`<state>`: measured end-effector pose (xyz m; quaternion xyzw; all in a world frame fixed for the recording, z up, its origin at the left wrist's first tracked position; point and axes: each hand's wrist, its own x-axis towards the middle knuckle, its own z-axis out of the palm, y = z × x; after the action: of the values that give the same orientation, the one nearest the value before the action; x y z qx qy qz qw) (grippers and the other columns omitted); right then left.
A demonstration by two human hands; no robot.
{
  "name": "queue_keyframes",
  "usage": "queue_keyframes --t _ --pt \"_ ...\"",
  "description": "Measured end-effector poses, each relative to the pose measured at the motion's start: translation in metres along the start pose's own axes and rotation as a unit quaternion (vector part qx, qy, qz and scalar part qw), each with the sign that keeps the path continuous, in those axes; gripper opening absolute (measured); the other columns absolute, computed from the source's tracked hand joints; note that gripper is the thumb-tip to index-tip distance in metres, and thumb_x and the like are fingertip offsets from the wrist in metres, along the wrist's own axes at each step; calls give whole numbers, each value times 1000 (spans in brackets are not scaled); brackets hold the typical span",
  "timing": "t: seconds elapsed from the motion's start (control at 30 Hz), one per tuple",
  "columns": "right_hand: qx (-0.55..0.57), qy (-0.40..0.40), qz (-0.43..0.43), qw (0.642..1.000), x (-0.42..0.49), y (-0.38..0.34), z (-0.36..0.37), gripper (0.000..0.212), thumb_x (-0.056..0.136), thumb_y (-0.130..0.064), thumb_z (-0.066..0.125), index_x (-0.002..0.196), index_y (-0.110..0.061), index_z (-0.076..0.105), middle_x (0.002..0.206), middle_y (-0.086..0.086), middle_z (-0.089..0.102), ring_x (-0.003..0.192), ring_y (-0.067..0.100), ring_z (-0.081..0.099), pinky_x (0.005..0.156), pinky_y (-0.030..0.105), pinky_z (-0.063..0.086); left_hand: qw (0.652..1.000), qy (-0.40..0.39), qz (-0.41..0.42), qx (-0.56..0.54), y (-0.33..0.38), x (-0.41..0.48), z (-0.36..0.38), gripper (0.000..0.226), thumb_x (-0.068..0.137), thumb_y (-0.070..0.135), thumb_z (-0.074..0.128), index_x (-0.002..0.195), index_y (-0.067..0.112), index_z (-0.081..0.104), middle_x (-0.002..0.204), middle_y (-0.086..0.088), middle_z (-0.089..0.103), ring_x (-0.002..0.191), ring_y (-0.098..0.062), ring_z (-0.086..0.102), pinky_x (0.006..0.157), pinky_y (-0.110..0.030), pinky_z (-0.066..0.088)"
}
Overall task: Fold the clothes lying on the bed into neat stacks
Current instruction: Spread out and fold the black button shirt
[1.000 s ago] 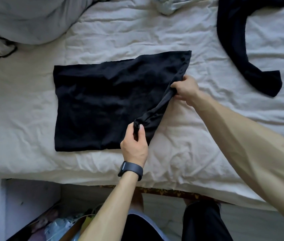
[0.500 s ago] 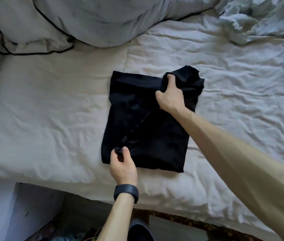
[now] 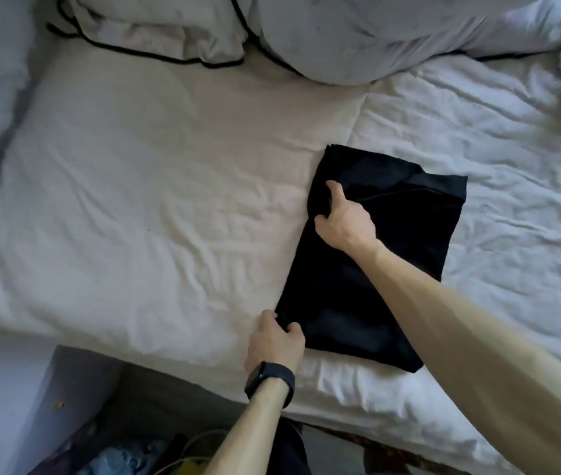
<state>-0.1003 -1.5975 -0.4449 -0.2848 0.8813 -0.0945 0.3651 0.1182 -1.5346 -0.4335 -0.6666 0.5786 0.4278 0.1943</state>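
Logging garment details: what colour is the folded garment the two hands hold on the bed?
Plain black, no visible pattern; the folded garment shows best in the head view.

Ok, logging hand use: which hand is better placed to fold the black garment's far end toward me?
Probably the right hand: it grips the folded black cloth garment partway up its side edge, nearer the far end. The left hand pinches the near corner.

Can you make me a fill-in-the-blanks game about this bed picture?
The garment on the bed is ___ in colour.
The watch is on the ___ wrist.
The left hand pinches the garment's near ___.
Missing words: black, left, corner.
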Motion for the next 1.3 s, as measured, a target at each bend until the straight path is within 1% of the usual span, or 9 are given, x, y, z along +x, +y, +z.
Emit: queue_keyframes --t 0.1,0.2,0.33,0.43,0.57,0.73,1.03,1.17,1.3 --pt "-14 -23 -29 999 -9 5 -1 76 92 -51 53 157 -45 13 117 3 60 106 32 61 83 41 50 999 20 29 24 4 -1 -5 19 94 37 52 106 26 43 101 4 57 83 -22 59 60 -31 44" --pt "64 55 -26 996 -31 24 -4 68 92 -63 48 153 -45 23 97 -11 64 91 16 62 79 38 52 993 71 85 39 18 4 -9 27 90 36 58 112 25 46 115 -1 51 105 -26 52 70 -33 41" --pt "183 185 75 963 -83 88 5 56 94 -55 57 142 -29 45 98 -14 61 87 6 61 78 30 47 983 98 152 41 67 32 -15 37 91 41 58 122 21 51 121 -5 54 113 -28 51 82 -36 43" --pt "187 245 176 935 -118 141 23 54 92 -48 62 135 -17 52 116 1 60 110 20 57 95 35 46 977 93 187 30 116 65 -16 45 92 51 56 120 17 52 121 -8 56 114 -32 52 91 -39 44" --pt "221 193 253 922 -148 183 46 58 88 -52 67 133 -18 50 125 2 56 116 21 56 99 42 48 972 102 210 8 195 115 -14 65 86 61 62 124 9 50 123 -17 55 116 -38 54 95 -41 43" --pt "216 131 251 934 -153 200 64 38 89 -50 68 110 -26 47 102 -4 61 94 19 61 74 34 43 931 124 281 197 238 140 -21 60 89 54 65 130 15 44 129 -16 58 114 -40 58 86 -46 48" --pt "244 144 263 922 -165 203 59 48 87 -67 59 112 -25 53 105 -9 55 99 13 53 85 36 48 948 145 275 67 209 125 -19 62 92 60 52 131 12 44 127 -14 63 114 -37 60 89 -40 46" --pt "292 142 293 900 -183 202 61 47 89 -59 64 115 -20 56 109 -7 59 104 15 56 92 37 47 972 127 195 44 130 82 -19 70 87 74 47 123 14 47 118 -9 66 109 -35 61 88 -41 48" --pt "415 65 326 847 -188 209 62 43 85 -58 71 103 -20 62 103 -1 69 92 18 63 79 37 50 986 39 136 85 49 28 -20 70 76 83 54 112 23 47 111 2 62 102 -28 62 81 -37 49"
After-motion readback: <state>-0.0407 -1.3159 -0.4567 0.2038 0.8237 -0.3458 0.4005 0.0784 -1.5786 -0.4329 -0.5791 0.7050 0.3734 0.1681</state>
